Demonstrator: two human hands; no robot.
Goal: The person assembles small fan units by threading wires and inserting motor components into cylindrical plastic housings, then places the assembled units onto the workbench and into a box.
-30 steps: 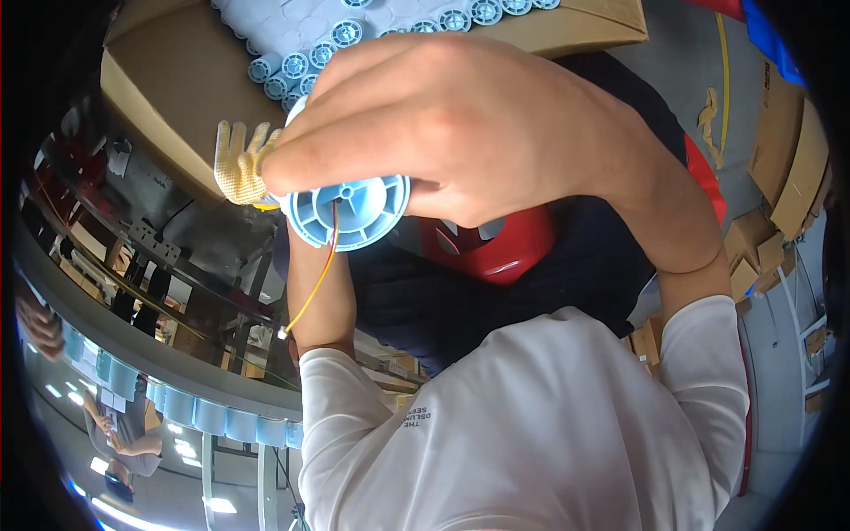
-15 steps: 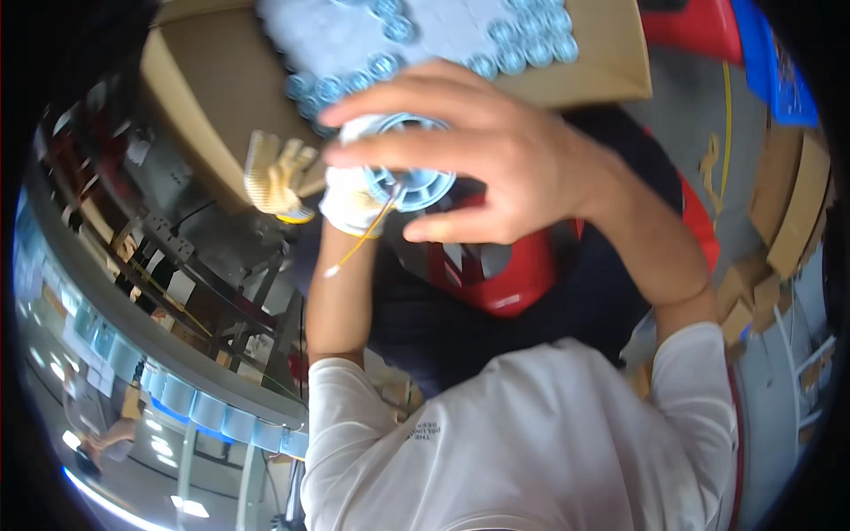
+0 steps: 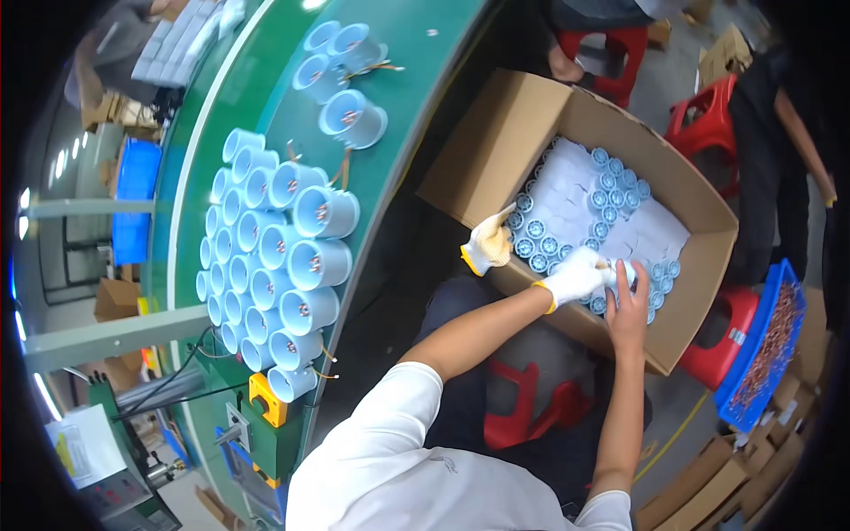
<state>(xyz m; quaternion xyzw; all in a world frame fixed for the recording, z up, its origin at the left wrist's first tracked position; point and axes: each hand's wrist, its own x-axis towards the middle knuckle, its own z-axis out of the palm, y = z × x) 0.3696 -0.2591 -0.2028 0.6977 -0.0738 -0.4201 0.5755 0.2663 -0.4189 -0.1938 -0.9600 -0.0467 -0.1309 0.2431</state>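
My left hand (image 3: pixel 574 279), in a white work glove, is over the near side of a cardboard box (image 3: pixel 708 274). It is closed around a small pale blue round plastic part (image 3: pixel 611 273), which the fingers mostly hide. My bare right hand (image 3: pixel 628 305) meets it from the right, its fingers closed about the same part. Below them, several light blue round parts (image 3: pixel 536 229) lie in rows in the box, partly on white sheets (image 3: pixel 562 190).
A spare knit glove (image 3: pixel 489 243) hangs on the box's near-left edge. Left, a green conveyor (image 3: pixel 390 53) carries several light blue cups (image 3: pixel 316 264) with wires. At the right are a red stool (image 3: pixel 726 332) and a blue tray (image 3: pixel 757 354) of small copper-coloured pieces. A co-worker's arm (image 3: pixel 801 142) shows at far right.
The view has swung, bringing the conveyor in at the left. My hands have gone from close to the camera, with the wired blue part between them, down to the box's near side.
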